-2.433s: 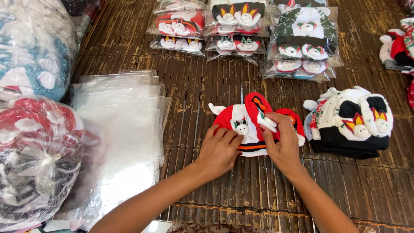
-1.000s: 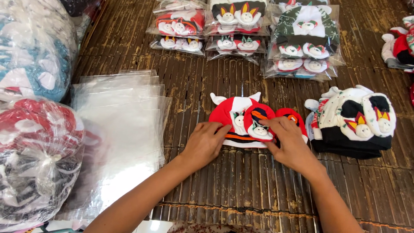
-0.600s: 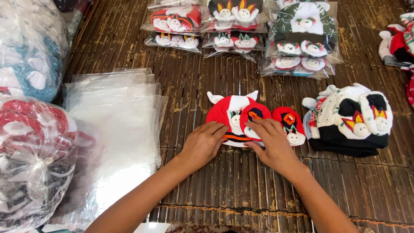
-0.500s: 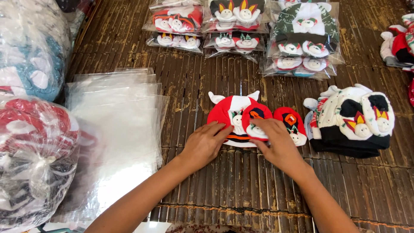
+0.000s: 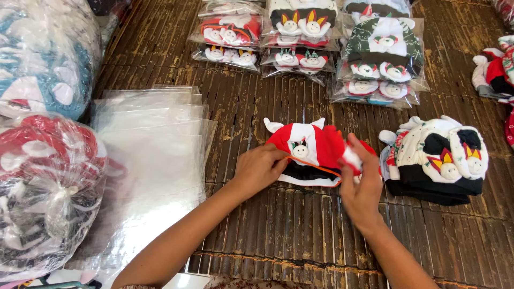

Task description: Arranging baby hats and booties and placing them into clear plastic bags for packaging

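Note:
A red, white and black knitted hat (image 5: 308, 152) with small snowman faces and two white ears lies on the dark bamboo mat (image 5: 300, 230). My left hand (image 5: 259, 170) grips its left edge, fingers curled on the rim. My right hand (image 5: 361, 182) is raised over the hat's right side and pinches a red and white flap of it, folding it over. Just right of my right hand sits a stack of white and black hats (image 5: 439, 160).
A pile of clear plastic bags (image 5: 152, 171) lies to the left. Big plastic sacks of knitwear (image 5: 45, 182) bulge at the far left. Several packed hats in clear bags (image 5: 300, 37) line the far side. More loose hats (image 5: 495, 72) sit at the right edge.
The hat was flat under both pressing hands. Now my right hand has lifted and folded its right flap over, hiding the small faces on that side; my left hand grips the edge.

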